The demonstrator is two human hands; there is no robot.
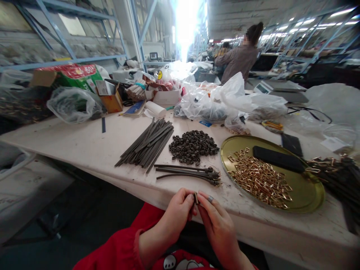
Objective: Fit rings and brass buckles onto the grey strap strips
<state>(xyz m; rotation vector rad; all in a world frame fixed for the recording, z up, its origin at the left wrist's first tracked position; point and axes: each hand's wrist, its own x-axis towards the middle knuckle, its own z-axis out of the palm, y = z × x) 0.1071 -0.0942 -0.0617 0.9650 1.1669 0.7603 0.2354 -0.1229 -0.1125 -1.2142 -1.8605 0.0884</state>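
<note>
At the table's front edge, my left hand (180, 210) and my right hand (218, 219) meet with their fingertips closed on a short dark strap end (196, 198). A pale metallic edge, which looks like a buckle, shows on it; the fingers cover the rest. Just beyond my hands lies a small bundle of dark straps (182, 171) with buckles at their right ends. Farther left is a pile of plain dark strips (146, 143). Small dark loops (194, 146) are heaped in the middle. Gold rectangular buckles (258, 182) lie on a round gold tray (306, 191) at right.
A black oblong object (277, 158) rests on the tray. More dark straps with buckles (334, 170) lie at far right. Plastic bags (208, 101), boxes (112, 98) and a paper roll (155, 109) line the back. Another person (240, 58) stands beyond the table.
</note>
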